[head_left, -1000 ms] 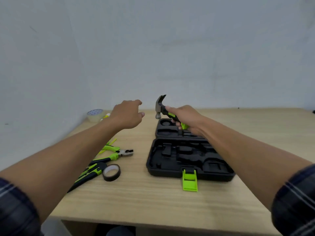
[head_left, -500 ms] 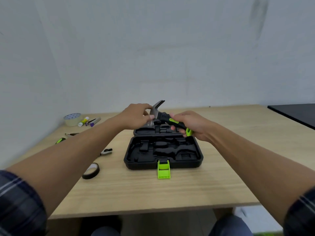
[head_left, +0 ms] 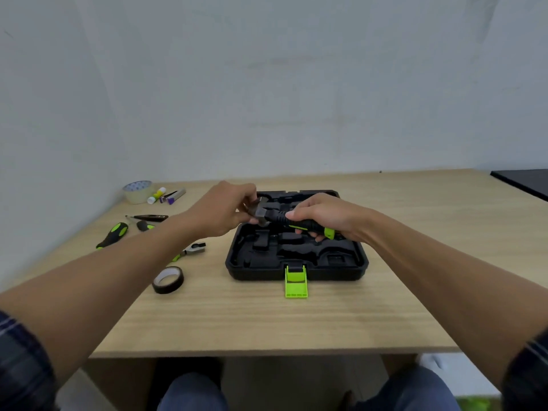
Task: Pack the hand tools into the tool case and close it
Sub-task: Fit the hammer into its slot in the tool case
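Observation:
An open black tool case [head_left: 296, 272] with a green latch [head_left: 295, 281] lies mid-table, its moulded slots bare. Just above it I hold a small hammer [head_left: 274, 218] with a black and green handle, lying almost level. My right hand [head_left: 323, 216] grips the handle and my left hand [head_left: 225, 212] pinches the steel head. Left of the case lie pliers [head_left: 192, 250], partly hidden by my left forearm, a green-handled screwdriver [head_left: 112, 235], another dark tool [head_left: 149, 218] and a roll of black tape [head_left: 168, 279].
A clear tape roll [head_left: 138, 191], a glue stick [head_left: 156, 195] and a small knife-like item [head_left: 173, 197] sit at the back left by the wall. A black surface [head_left: 525, 182] meets the table's right edge. My knees show below the front edge.
The hammer has come down from upright to nearly level, low over the case. My left hand moved in and took hold of its head. The camera view shifted leftwards.

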### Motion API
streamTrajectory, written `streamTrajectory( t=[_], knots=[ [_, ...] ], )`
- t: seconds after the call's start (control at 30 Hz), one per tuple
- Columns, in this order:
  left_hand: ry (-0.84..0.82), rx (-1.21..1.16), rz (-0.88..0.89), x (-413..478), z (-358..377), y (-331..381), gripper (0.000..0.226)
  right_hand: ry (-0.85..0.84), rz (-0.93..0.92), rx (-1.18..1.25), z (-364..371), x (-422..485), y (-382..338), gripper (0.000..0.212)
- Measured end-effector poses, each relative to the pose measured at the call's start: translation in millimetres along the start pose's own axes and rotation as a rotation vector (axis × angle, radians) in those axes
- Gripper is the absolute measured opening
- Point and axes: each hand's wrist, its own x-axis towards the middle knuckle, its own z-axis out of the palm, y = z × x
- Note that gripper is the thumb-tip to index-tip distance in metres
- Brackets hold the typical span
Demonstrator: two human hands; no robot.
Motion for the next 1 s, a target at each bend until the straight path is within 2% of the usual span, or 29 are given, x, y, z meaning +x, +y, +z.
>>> streamTrajectory(
  t=[0.1, 0.23, 0.4, 0.6, 0.73, 0.87, 1.0],
  knots=[
    [-0.039, -0.023, -0.027, -8, 2, -14, 0.027, -0.008, -0.016, -0.061, 8, 9, 3, 0.025],
    [-0.102, -0.040, -0.137, -22, 1, -27, 0.052, 0.033, -0.094, -0.182, 21, 18, 8, 0.020],
    [-0.047, -0.101, -0.318, -36, 12, -36, 0.029, 0.048, -0.184, -0.473, 34, 23, 10, 0.022],
    [-0.142, -0.193, -0.446, -38, 28, -34, 0.048, 0.098, -0.181, -0.748, 48, 20, 8, 0.035],
    [-0.200, -0.101, -0.445, -36, 31, -25, 0.061, 0.082, -0.158, -0.738, 55, 21, 11, 0.039],
    [-0.214, -0.091, -0.406, -32, 35, -19, 0.050, 0.101, -0.162, -0.709, 56, 18, 11, 0.039],
    [-0.199, -0.077, -0.404, -30, 41, -20, 0.052, 0.085, -0.167, -0.681, 55, 17, 13, 0.039]
  ],
)
